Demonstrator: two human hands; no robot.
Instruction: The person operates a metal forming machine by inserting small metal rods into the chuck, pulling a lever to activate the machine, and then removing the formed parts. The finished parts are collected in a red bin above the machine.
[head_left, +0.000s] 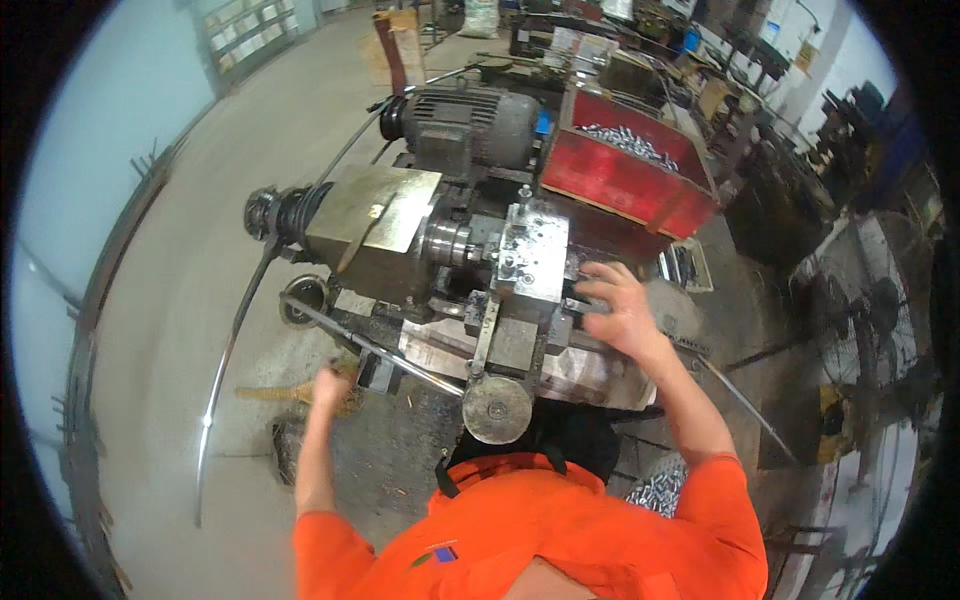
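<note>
A small belt-driven lathe stands before me, with a round spindle chuck [447, 243] facing a shiny metal tool block [533, 250]. Just right of that block is my right hand [622, 312], fingers curved and spread, with nothing visible in them. My left hand [330, 387] is low on the left, its fingers curled in; what they may hold is hidden. Behind it on the floor lies a straw-coloured brush [275, 393]. A long metal lever [385, 352] slants from the machine's left side to a round metal disc [497, 410] near my body.
A grey electric motor [470, 125] sits behind the lathe. To its right, a red bin [625, 172] holds many small metal parts. More such parts [658, 492] lie beside my right side. A fan [870, 320] stands farther right. One long rod [225, 390] reaches down at left.
</note>
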